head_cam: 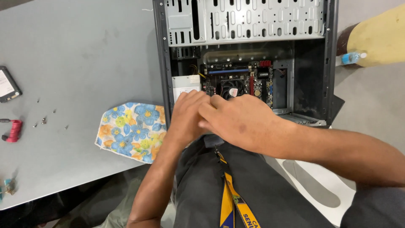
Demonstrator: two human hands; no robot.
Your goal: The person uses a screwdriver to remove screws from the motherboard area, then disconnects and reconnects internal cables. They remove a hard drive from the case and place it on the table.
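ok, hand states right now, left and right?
Left hand: over the open black computer case, fingers curled; grip cannot be told.
Right hand: overlapping the left; cannot be told.

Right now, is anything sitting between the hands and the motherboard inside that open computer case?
Nothing visible blocks them. The left hand and right hand rest together at the near edge of the open computer case, right beside the motherboard and its fan. What lies under the hands is hidden.

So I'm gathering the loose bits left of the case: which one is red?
The red-handled tool at the table's left edge; the flat drive above it is black, the screws grey.
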